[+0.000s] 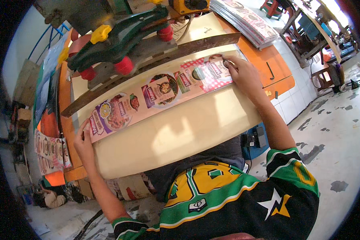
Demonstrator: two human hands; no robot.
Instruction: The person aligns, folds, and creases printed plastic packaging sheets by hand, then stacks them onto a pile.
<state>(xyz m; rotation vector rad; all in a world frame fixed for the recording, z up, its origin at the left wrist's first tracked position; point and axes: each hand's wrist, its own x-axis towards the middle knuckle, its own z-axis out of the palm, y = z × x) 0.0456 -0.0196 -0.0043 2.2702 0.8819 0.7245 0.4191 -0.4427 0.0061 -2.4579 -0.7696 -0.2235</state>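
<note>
A long printed strip [138,110] with food pictures on a pink ground lies across a smooth cream board [168,144] in front of me. It looks glossy, like plastic film. My left hand [84,145] has the strip's left end between thumb and fingers. At the opposite end, my right hand [244,75] pinches the upper right corner, its fingers bent over the edge. Just beyond the strip runs a long rusty metal bar [156,60], part of a dark green machine [120,42] with red feet and yellow knobs.
An orange table [274,60] carries the board; a black hex key [271,70] lies on its right side. Behind it sits a stack of printed sheets [248,24]. More printed strips [50,150] hang at the left. A worn floor [328,132] and a wooden workbench [304,36] are at right.
</note>
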